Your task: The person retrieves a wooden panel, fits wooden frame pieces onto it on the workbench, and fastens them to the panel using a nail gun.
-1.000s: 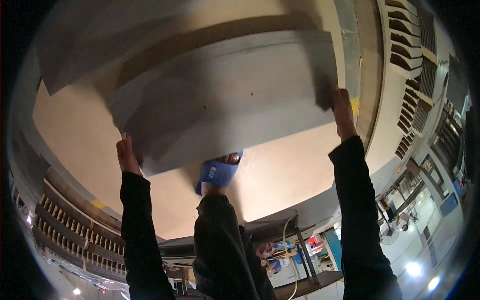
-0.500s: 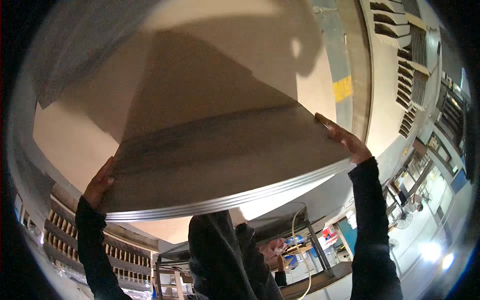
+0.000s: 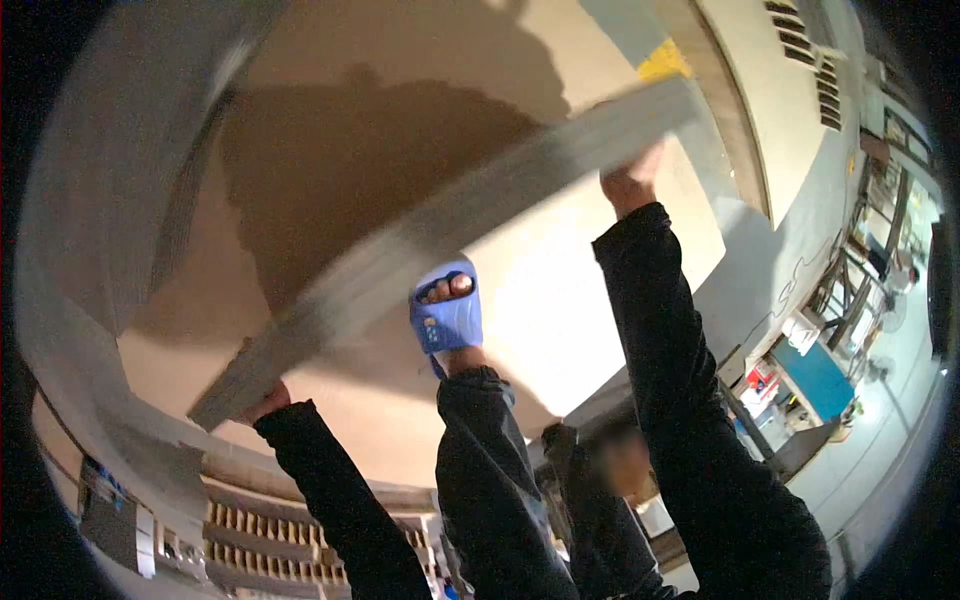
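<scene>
Grey slab (image 3: pixel 445 235): long, narrow, streaked lengthwise, slightly blurred; it is slanting across the view above the tan board (image 3: pixel 385 420), right end farther from the wearer than left. Whether it is touching the board, cannot tell.

Left hand (image 3: pixel 264 403) is clamping the slab near its left end, on the near edge; fingers mostly hidden behind it. Right hand (image 3: pixel 632 182) is clamping the near edge, close to the right end; fingertips hidden. Both wrists are emerging from black sleeves (image 3: pixel 690 370).

Foot in blue slipper (image 3: pixel 450 318) is resting on the board, on the slab's near side, toes showing. Dark shadow is spreading beyond the slab's far edge.

Yellow patch (image 3: pixel 664 62) is showing just past the slab's right end. Slatted stack (image 3: pixel 265 535) is sitting below its left end; teal panel (image 3: pixel 815 380) is lying well to its right.
</scene>
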Motion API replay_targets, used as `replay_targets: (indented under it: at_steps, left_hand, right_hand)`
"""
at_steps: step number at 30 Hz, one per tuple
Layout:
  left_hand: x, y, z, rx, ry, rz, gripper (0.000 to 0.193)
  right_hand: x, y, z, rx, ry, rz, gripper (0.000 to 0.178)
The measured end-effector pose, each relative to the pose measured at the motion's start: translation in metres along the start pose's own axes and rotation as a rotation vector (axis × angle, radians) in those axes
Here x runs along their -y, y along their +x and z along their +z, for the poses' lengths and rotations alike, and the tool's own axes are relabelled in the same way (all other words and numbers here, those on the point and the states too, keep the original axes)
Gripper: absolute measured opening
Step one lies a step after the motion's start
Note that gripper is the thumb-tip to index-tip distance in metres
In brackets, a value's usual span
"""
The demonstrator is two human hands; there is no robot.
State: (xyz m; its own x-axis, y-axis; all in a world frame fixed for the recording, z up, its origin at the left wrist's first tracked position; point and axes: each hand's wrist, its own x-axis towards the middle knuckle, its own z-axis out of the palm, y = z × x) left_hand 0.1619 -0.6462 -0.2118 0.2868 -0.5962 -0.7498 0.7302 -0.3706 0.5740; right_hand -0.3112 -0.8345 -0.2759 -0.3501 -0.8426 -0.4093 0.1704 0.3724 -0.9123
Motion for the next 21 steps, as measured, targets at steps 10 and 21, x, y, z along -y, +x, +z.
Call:
replay_targets:
  at_steps: [10,21]
  left_hand:
    - [0.004,-0.089,0.011,-0.337,0.391,0.687,0.065]
    - [-0.049,-0.312,0.143,0.258,1.105,0.461,0.064]
  right_hand:
    - [0.154,-0.252,-0.218,-0.552,-0.085,-0.227,0.070]
    - [0.357,-0.668,-0.320,-0.894,-0.552,0.207,0.038]
